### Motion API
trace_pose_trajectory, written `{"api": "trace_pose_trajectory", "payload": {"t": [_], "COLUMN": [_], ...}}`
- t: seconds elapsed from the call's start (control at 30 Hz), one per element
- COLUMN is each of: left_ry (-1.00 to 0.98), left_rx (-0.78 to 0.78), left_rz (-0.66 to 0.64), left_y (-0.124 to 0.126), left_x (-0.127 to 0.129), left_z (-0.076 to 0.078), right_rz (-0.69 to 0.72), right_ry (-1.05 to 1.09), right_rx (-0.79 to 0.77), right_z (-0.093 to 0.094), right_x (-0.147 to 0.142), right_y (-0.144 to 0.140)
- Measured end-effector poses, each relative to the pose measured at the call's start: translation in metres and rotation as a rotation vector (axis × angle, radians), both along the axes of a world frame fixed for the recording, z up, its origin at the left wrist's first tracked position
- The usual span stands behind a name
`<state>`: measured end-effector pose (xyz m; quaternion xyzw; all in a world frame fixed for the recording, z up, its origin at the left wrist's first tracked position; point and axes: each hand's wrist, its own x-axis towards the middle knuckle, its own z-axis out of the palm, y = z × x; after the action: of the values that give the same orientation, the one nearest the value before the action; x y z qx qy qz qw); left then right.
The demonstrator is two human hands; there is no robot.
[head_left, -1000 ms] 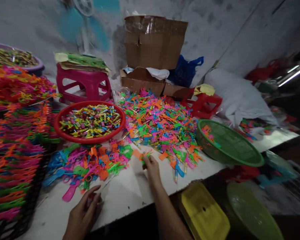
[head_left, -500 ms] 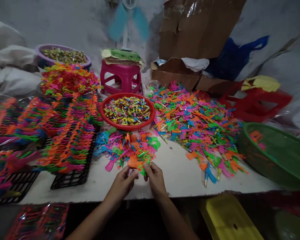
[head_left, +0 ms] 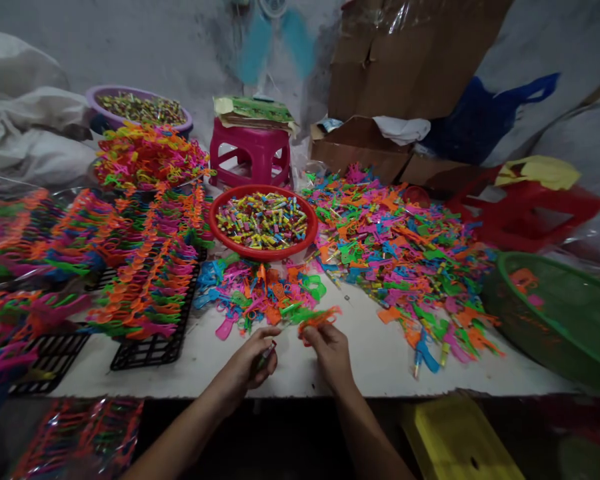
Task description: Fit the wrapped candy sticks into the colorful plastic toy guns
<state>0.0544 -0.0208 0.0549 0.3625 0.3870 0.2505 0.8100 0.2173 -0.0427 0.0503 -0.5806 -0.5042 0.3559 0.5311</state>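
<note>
Two hands: left hand (head_left: 253, 363) holds one stick (head_left: 264, 357), right hand (head_left: 330, 347) one orange piece (head_left: 319, 319).

**Around the red bowl**

A red bowl (head_left: 263, 223) filled with small coloured tubes is set on the white table (head_left: 370, 363). Behind it a pink stool (head_left: 251, 157) is seen, with cardboard boxes (head_left: 380, 100) to the right of that. A wide heap of plastic pieces (head_left: 400, 250) is spread to the bowl's right, and a green basket (head_left: 555, 313) beyond it. Black racks (head_left: 150, 343) are placed to the bowl's left.
</note>
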Motion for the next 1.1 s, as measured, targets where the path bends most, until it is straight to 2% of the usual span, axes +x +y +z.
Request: {"api": "trace_pose_trajectory", "payload": {"t": [0.07, 0.17, 0.3, 0.53, 0.73, 0.93, 1.1], "left_ry": [0.011, 0.007, 0.051, 0.158, 0.232, 0.301, 0.373], "left_rx": [0.067, 0.129, 0.132, 0.215, 0.374, 0.451, 0.674], "left_rz": [0.053, 0.132, 0.193, 0.221, 0.237, 0.267, 0.212], "left_y": [0.000, 0.000, -0.001, -0.006, -0.007, -0.007, -0.010], "left_x": [0.000, 0.001, 0.006, 0.010, 0.010, 0.011, 0.008], "left_z": [-0.003, -0.005, -0.001, 0.005, -0.003, -0.011, -0.019], "right_rz": [-0.105, -0.061, -0.100, -0.125, -0.178, -0.197, -0.279], "right_ry": [0.102, 0.199, 0.253, 0.181, 0.134, 0.062, -0.032], "right_rx": [-0.086, -0.152, -0.124, -0.057, -0.036, -0.021, -0.026], "right_z": [-0.002, -0.005, -0.006, -0.016, -0.023, -0.022, -0.032], "right_x": [-0.007, -0.021, -0.037, -0.043, -0.047, -0.048, -0.053], "right_y": [-0.001, -0.004, -0.005, -0.006, -0.010, -0.010, -0.015]}}
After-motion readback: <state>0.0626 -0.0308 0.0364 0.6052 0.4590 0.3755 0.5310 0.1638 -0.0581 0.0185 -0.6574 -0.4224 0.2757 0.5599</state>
